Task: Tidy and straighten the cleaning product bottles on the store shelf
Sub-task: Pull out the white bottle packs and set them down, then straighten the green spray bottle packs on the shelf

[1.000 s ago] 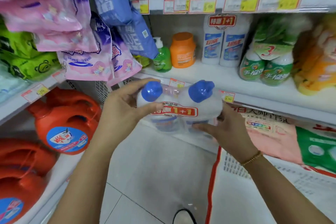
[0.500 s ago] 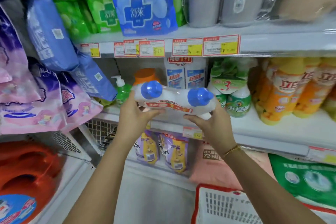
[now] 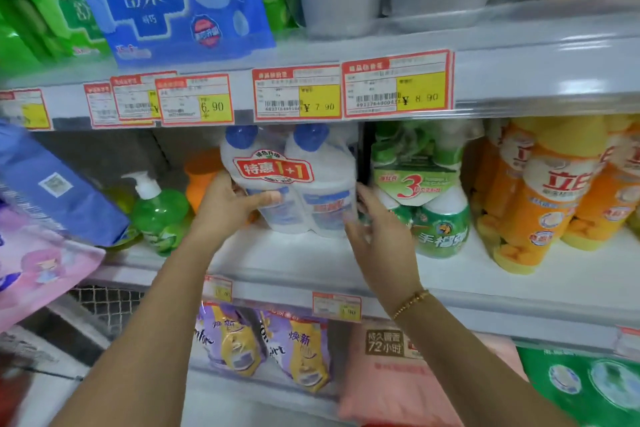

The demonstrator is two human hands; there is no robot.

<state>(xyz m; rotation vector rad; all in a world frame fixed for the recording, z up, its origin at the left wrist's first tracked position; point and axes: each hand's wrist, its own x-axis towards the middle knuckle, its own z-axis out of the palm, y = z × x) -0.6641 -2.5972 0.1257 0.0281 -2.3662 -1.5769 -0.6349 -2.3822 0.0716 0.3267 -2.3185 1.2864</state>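
Note:
A twin pack of white bottles with blue caps (image 3: 298,184), wrapped in clear film with a red "1+1" label, stands upright on the middle shelf (image 3: 311,263). My left hand (image 3: 230,206) grips its lower left side, thumb across the front. My right hand (image 3: 375,236) is at its lower right side, fingers fairly straight against the pack. An orange jar (image 3: 201,177) stands behind my left hand, partly hidden. A green pump bottle (image 3: 157,211) is further left. A green three-pack of bottles (image 3: 429,204) stands immediately right of the twin pack.
Orange and yellow bottles (image 3: 554,194) fill the shelf's right end. Blue and pink bags (image 3: 52,204) hang at the left. Price tags (image 3: 298,94) line the shelf edge above. Purple refill pouches (image 3: 266,347) and a pink pack (image 3: 398,378) lie on the lower shelf.
Both hands carried the twin pack up from below, turned it from tilted to upright, and set it on the middle shelf between the orange jar and the green three-pack.

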